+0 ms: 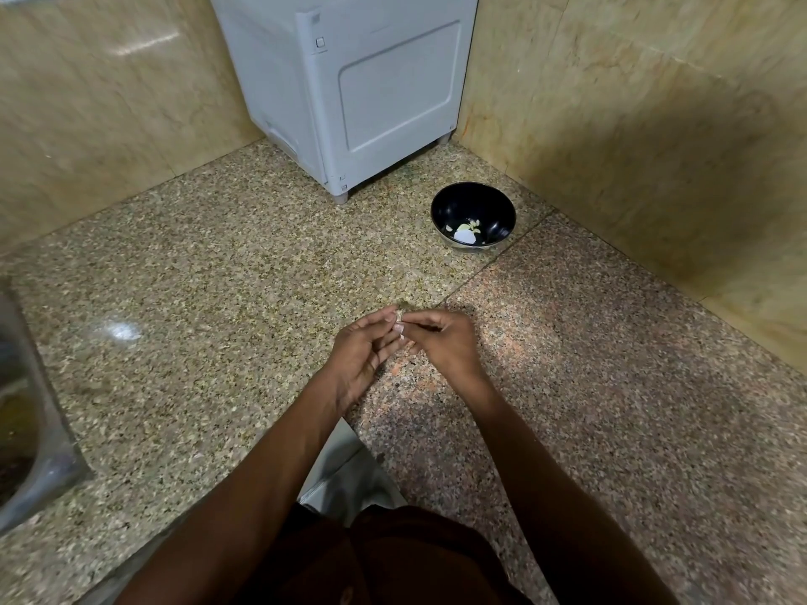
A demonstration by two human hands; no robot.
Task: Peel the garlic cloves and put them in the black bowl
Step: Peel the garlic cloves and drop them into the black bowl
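we see a small pale garlic clove with papery skin (399,327) pinched between both hands above the speckled granite countertop (209,264). the left hand (364,349) comes in palm-up, its fingers curled so the tips close on the clove's left side. the right hand (445,338) meets it from the other side, thumb and forefinger tips nipped on the clove's right edge, the remaining fingers folded under. the clove sits at the very fingertips of both hands, not in either palm, and most of it is hidden by the fingers. what shows of it runs roughly away from us and toward us, upper end near the left fingertips; we cannot tell which end is the tip.

the round glossy black bowl (489,203) stands on the countertop well beyond the hands and to the right, near the beige stone wall (633,124). a few pale peeled garlic pieces (467,231) lie at its bottom. a grey boxy appliance (349,80) stands in the corner behind the bowl, and a steel sink edge (30,408) shows at far left.
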